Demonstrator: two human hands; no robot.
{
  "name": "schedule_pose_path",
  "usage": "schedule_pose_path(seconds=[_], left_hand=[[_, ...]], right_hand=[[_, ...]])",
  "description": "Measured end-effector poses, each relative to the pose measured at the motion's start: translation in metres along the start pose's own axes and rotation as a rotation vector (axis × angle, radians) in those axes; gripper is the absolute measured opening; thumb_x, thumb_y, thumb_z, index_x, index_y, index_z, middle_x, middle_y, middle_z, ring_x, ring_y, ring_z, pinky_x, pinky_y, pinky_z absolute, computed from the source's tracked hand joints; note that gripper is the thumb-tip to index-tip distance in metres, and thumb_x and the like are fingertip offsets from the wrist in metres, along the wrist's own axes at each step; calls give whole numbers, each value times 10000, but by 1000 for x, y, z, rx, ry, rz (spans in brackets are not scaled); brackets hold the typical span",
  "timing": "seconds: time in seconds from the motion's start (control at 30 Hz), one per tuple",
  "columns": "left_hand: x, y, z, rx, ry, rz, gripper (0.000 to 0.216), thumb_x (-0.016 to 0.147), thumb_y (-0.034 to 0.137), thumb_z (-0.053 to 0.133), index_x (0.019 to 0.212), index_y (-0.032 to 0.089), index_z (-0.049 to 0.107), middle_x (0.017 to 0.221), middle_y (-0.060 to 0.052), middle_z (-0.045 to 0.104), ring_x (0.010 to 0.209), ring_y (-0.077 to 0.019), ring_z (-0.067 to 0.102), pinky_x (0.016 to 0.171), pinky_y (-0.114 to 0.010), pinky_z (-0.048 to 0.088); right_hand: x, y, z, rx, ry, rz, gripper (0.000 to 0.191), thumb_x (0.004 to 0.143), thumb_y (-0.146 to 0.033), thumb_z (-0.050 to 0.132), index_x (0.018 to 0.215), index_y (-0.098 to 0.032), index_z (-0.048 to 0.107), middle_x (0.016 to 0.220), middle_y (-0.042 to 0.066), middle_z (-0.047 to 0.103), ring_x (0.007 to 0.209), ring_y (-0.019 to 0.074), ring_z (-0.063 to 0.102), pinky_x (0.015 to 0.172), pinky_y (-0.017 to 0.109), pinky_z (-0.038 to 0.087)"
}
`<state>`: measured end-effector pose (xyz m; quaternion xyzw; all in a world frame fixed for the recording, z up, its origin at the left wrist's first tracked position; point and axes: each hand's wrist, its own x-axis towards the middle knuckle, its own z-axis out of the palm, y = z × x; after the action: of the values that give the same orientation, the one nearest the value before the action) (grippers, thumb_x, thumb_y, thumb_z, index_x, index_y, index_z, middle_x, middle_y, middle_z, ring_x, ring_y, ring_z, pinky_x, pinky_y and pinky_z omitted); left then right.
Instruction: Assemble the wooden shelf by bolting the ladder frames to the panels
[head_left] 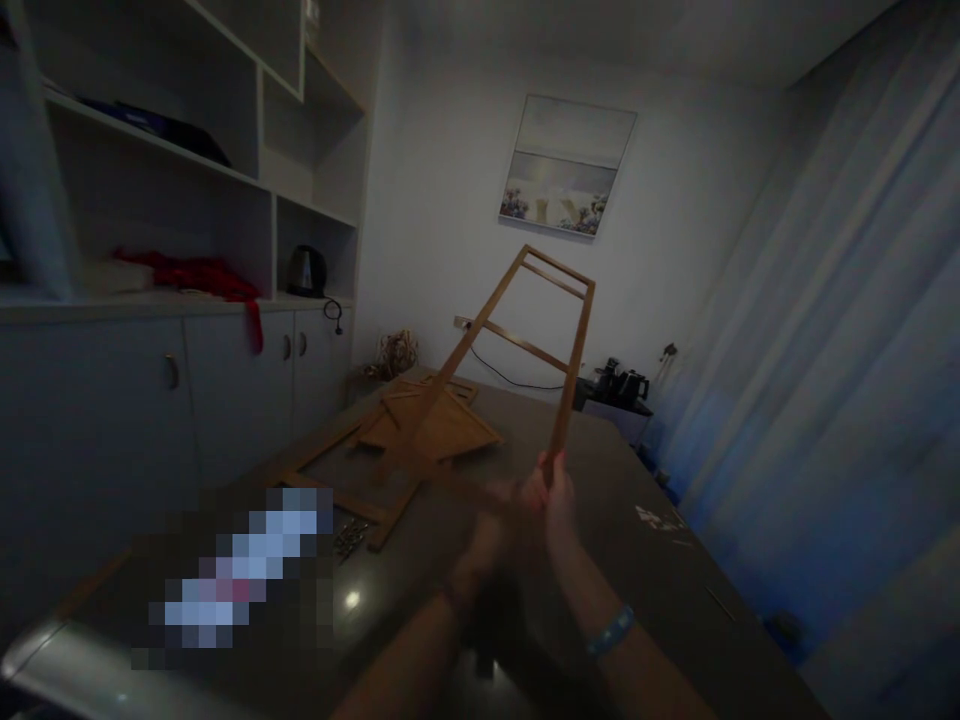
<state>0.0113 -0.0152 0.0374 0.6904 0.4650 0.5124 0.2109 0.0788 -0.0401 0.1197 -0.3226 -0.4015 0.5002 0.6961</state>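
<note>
Over the near part of the table [615, 545], a wooden frame [526, 347] slants up and away from the person, narrowing toward its far end, with two rails close together there and a single crossbar lower down. The right hand [561, 495] has its fingers closed around the right-hand leg near its low end; the left hand [495, 515] is blurred just beside it, and whether its fingers grip anything I cannot tell. The slim bars look stiff and fairly light, though, held from one corner, the long frame would probably feel top-heavy; a hand on each leg should steady it, and the joints seem the likeliest weak points. The wood is honey-brown, straight-edged and apparently smooth, so only mildly slippery. Beyond its blurred left leg lie a flat, angular wooden panel [450, 425] and another frame [330, 490], of similar colour, with small metallic pieces [350, 538] heaped near its corner. Farther right, pale scraps [654, 518] and a thin rod [720, 603] rest on the dark, glossy tabletop.
</note>
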Motion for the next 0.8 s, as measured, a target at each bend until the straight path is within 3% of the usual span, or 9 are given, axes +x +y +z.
schedule_pose_path(seconds=[0.1, 0.3, 0.33, 0.37, 0.43, 0.47, 0.53, 0.6, 0.8], left_hand=[[-2, 13, -3, -386, 66, -76, 294, 860, 332, 472, 1067, 175, 611, 1120, -121, 641, 1104, -233, 581, 1003, -408, 440], [-19, 61, -12, -1002, 160, -224, 583, 803, 633, 321, 960, 149, 605, 989, -150, 688, 954, -267, 667, 907, -445, 498], [-24, 72, -14, -1098, 160, -270, 597, 809, 645, 320, 981, 146, 599, 994, -149, 691, 959, -263, 672, 894, -434, 505], [-29, 83, -17, -1316, 174, -419, 577, 788, 649, 397, 980, 147, 606, 992, -143, 697, 957, -262, 675, 879, -416, 511], [-39, 106, -24, -1545, 209, -543, 575, 775, 676, 420, 919, 150, 603, 846, -106, 698, 795, -216, 687, 738, -345, 544], [-43, 117, -27, -1576, 302, -538, 516, 781, 655, 446, 876, 168, 591, 690, -41, 652, 608, -155, 639, 590, -277, 520], [-50, 134, -33, -1577, 425, -474, 401, 793, 605, 509, 813, 207, 547, 474, 78, 417, 347, -59, 371, 365, -179, 321], [-55, 145, -41, -1530, 475, -460, 379, 789, 604, 547, 812, 226, 526, 465, 103, 292, 322, -38, 240, 323, -155, 211], [-61, 155, -78, -1331, 428, -383, 479, 728, 713, 535, 794, 238, 532, 455, 97, 249, 316, -43, 212, 297, -149, 197]], right_hand=[[-18, -25, -12, 31, 43, -70, 497, 780, -712, 518, 805, -218, 468, 349, -146, 268, 282, 50, 214, 344, 193, 183], [-52, -51, -38, 9, 284, -184, 516, 786, -726, 500, 799, -212, 475, 356, -138, 295, 275, 55, 249, 328, 188, 196], [-57, -52, -42, 3, 308, -191, 520, 788, -729, 497, 805, -210, 482, 356, -136, 297, 275, 57, 257, 327, 189, 207], [-62, -52, -46, 0, 324, -204, 524, 788, -731, 495, 809, -208, 488, 355, -134, 301, 274, 59, 262, 325, 188, 211], [-71, -50, -51, 8, 341, -219, 528, 781, -732, 506, 817, -206, 501, 352, -129, 311, 273, 60, 269, 318, 186, 217], [-76, -49, -53, 15, 351, -222, 529, 775, -732, 515, 820, -205, 505, 350, -127, 317, 272, 61, 274, 315, 183, 218], [-87, -45, -54, 25, 383, -217, 531, 766, -733, 527, 839, -207, 511, 351, -125, 327, 272, 63, 288, 311, 177, 223], [-99, -42, -54, 12, 411, -191, 534, 762, -735, 528, 875, -214, 514, 361, -121, 347, 282, 73, 323, 315, 178, 243], [-120, -51, -56, -100, 389, -156, 469, 734, -592, 664, 965, -204, 536, 605, -25, 632, 540, 152, 610, 522, 263, 473]])
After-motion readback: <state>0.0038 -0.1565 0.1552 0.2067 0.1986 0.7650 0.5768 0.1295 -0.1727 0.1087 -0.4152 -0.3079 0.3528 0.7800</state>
